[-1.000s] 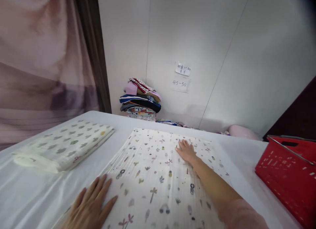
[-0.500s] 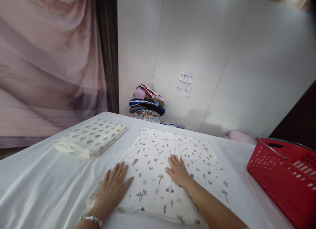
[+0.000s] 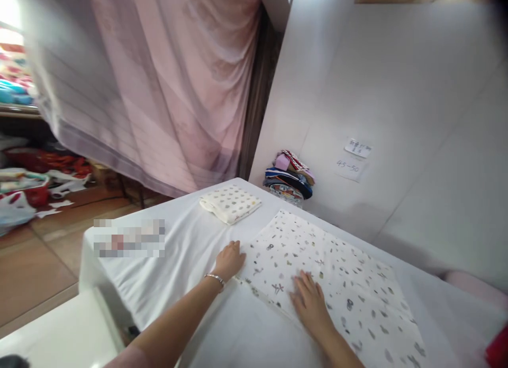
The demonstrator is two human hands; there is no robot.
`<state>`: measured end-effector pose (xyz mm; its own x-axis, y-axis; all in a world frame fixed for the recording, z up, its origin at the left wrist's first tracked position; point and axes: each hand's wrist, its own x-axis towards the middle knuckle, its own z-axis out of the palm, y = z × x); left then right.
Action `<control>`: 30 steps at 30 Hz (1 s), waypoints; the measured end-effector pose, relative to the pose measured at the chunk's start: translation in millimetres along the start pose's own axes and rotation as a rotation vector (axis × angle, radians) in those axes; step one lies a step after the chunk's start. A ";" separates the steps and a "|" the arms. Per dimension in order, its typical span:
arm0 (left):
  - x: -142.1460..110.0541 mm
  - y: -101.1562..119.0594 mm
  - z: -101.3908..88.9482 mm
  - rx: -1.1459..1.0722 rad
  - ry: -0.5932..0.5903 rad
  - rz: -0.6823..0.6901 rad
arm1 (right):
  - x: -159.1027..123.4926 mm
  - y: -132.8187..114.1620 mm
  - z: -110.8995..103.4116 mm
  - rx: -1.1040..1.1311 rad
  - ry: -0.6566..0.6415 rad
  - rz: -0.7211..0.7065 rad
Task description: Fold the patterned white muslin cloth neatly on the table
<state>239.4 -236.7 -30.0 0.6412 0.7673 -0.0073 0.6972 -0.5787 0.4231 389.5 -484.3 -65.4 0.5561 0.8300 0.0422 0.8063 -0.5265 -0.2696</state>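
Note:
A white cloth printed with small plants and shapes (image 3: 337, 267) lies spread flat on the white-covered table (image 3: 174, 272). My left hand (image 3: 230, 259), with a bracelet at the wrist, rests palm down at the cloth's left corner, fingers close together and slightly bent. Flat on the cloth near its front edge is my right hand (image 3: 311, 302), its fingers apart. Beyond my left hand sits a folded cream cloth with grey-green motifs (image 3: 230, 203).
A stack of folded fabrics (image 3: 288, 180) stands against the wall at the back. Part of a red basket (image 3: 498, 347) shows at the lower right. A pink curtain (image 3: 174, 82) hangs behind the table. On the left are a white seat-like surface (image 3: 55, 331) and bags on the floor.
The view has turned left, bringing the floor and table's left end into sight. My left hand has moved forward along the cloth's left edge; my right hand has slid nearer the front edge.

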 end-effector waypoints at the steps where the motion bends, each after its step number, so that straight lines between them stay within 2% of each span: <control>1: -0.7 -3.6 -2.1 -0.036 -0.032 -0.031 | -1.4 -10.0 3.9 0.031 0.019 -0.069; 4: 0.6 -10.0 -6.8 -0.113 -0.101 -0.089 | -2.3 -44.2 18.2 0.127 0.075 -0.269; 7: 4.1 -11.0 -11.1 -0.171 -0.128 -0.113 | 5.0 -78.2 27.9 0.189 0.151 -0.356; 12: 4.0 -5.1 -18.6 -0.330 -0.151 -0.136 | 27.1 -128.1 22.9 0.222 0.152 -0.325; 17: -1.5 4.8 -21.1 -0.558 -0.199 -0.192 | 49.6 -163.8 16.7 0.240 0.190 -0.206; 20: -1.2 7.9 -21.1 -0.655 -0.203 -0.198 | 62.9 -170.4 18.3 0.291 0.212 -0.108; 23: 2.1 8.0 -20.5 -0.717 -0.221 -0.167 | 73.0 -165.7 22.3 0.346 0.214 -0.056; 27: 8.3 6.8 -19.7 -0.844 -0.324 -0.178 | 79.1 -153.2 25.2 0.444 0.227 -0.039; 30: 15.2 8.5 -18.7 -0.832 -0.390 -0.169 | 79.6 -147.1 21.1 0.596 0.240 -0.001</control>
<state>249.0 -224.7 -9.6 0.7195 0.5892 -0.3675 0.4341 0.0315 0.9003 311.0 -336.9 -42.6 0.6409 0.7299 0.2378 0.5946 -0.2761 -0.7551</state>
